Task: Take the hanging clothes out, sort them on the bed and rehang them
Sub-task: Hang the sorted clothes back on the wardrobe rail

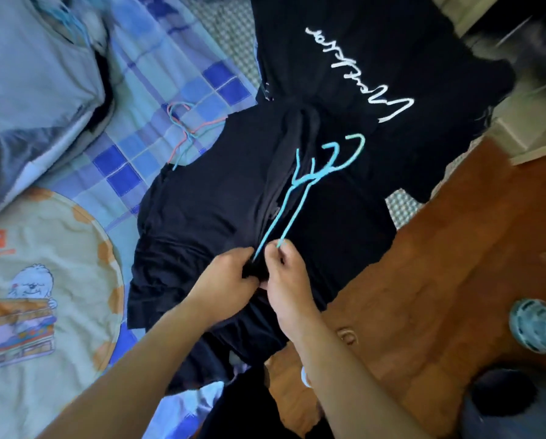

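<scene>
A black shirt (202,217) lies spread on the bed's near edge. My left hand (230,280) grips a bunch of its dark fabric. Touching it, my right hand (284,277) pinches the lower end of a light blue wire hanger (300,191), which lies over the shirt with its hook pointing away from me. A second black shirt with white script lettering (360,74) lies just beyond. A pink and blue hanger (186,128) pokes out from under the near shirt's far left edge.
The blue checked bedsheet (157,90) covers the bed. A grey garment (34,90) lies at the far left, and a pale cartoon-print cloth (43,296) at the near left. Wooden floor (455,248) lies to the right, with a sandalled foot (537,324).
</scene>
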Motion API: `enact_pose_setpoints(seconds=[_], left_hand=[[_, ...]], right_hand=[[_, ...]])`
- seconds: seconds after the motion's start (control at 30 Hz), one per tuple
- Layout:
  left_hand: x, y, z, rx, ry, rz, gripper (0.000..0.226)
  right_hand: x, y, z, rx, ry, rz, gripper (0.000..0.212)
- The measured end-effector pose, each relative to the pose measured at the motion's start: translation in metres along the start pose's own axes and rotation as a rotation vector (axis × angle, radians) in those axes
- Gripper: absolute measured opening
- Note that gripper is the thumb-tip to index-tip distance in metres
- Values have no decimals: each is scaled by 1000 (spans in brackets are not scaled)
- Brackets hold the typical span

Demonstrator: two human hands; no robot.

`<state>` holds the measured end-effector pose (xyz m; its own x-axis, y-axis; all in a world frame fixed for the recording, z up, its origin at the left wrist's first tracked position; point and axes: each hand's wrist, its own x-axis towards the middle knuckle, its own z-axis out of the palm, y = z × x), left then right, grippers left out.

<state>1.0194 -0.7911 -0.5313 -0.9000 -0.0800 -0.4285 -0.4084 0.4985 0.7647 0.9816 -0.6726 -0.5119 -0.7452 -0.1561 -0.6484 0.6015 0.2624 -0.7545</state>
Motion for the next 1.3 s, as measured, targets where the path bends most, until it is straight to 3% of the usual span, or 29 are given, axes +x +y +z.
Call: enact_pose_setpoints(seconds=[0.07,0.17,0.43,0.67,0.73,0.83,0.93,1.07,1.3], left_hand=[[-19,47,-24,-168,12,27,27],[-47,117,-39,-315,8,75,16],[-107,298,39,-287,78,307,33],[-135,474,105,-247,-264,569,34],[-128,530,107,-392,-310,626,28],[-117,626,107,-595,-216,663,17],[-99,716,112,-549,-220,654,23],[-66,811,123,-588,-299,596,32],[38,924,108,-795,-411,560,18]], right_hand=[[-26,-35,-11,-77,39,-190,22],[-63,-84,-41,-41,35,-355,21],[-146,-145,-195,95,-57,-540,7],[-247,-210,-395,117,20,-682,15],[-277,-237,-445,211,26,-717,14],[-314,-281,-515,204,5,-820,7],[-326,-326,-568,125,41,-905,14],[-310,-380,-616,-57,209,-977,14],[-252,-485,-685,-349,414,-969,21]])
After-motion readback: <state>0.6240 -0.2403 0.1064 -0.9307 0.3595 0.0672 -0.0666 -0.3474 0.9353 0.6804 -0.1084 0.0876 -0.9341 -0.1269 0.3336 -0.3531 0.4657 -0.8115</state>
